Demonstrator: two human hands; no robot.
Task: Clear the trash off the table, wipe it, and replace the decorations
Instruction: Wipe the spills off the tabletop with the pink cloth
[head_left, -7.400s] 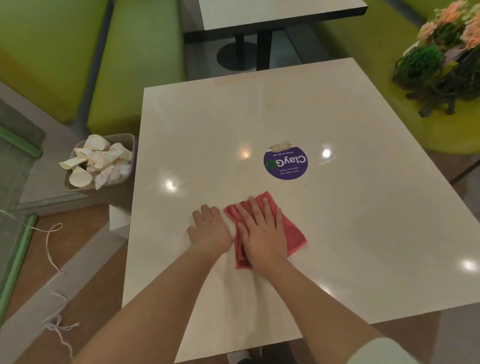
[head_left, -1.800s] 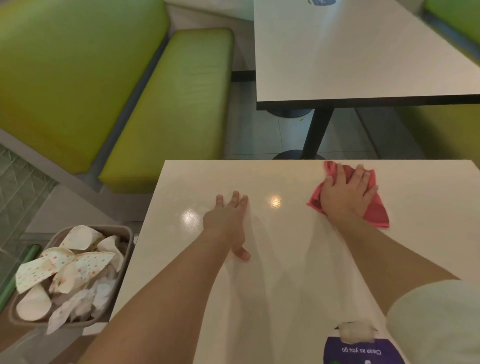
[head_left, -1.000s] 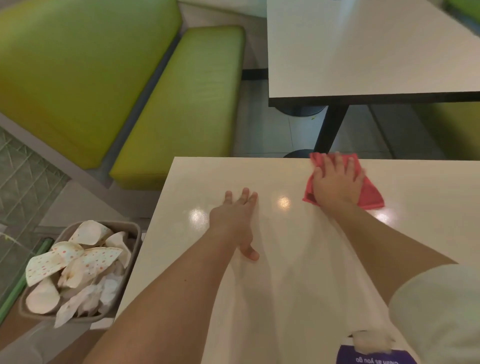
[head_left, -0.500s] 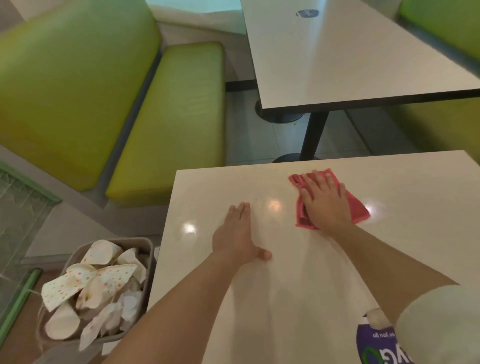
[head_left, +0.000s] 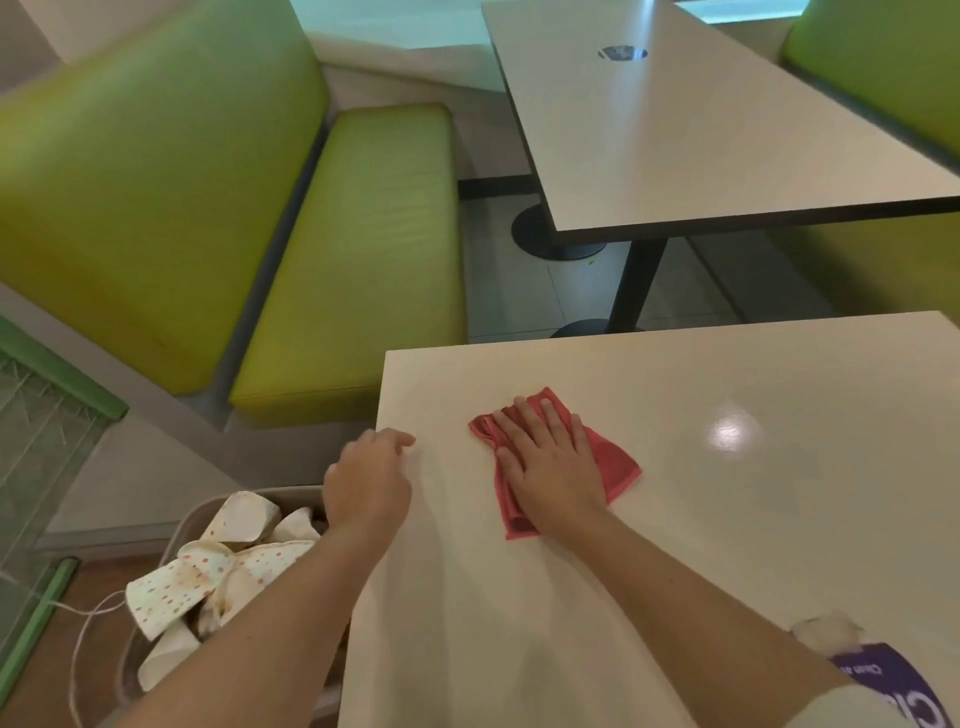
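A red cloth (head_left: 610, 460) lies on the cream table (head_left: 727, 519) near its far left corner. My right hand (head_left: 548, 462) presses flat on the cloth with straight, spread fingers. My left hand (head_left: 369, 475) hovers at the table's left edge, fingers loosely bent and holding nothing. A purple round sticker (head_left: 893, 686) with a torn white scrap beside it shows at the lower right.
A grey bin (head_left: 208, 571) full of crumpled dotted paper cups stands on the floor left of the table. Green bench seats (head_left: 358, 260) lie beyond. A second table (head_left: 701, 130) stands at the back right. A white cord trails on the floor at the lower left.
My right hand has drawn the cloth leftward and nearer along the far part of the table. My left hand has slid off the tabletop to its left edge.
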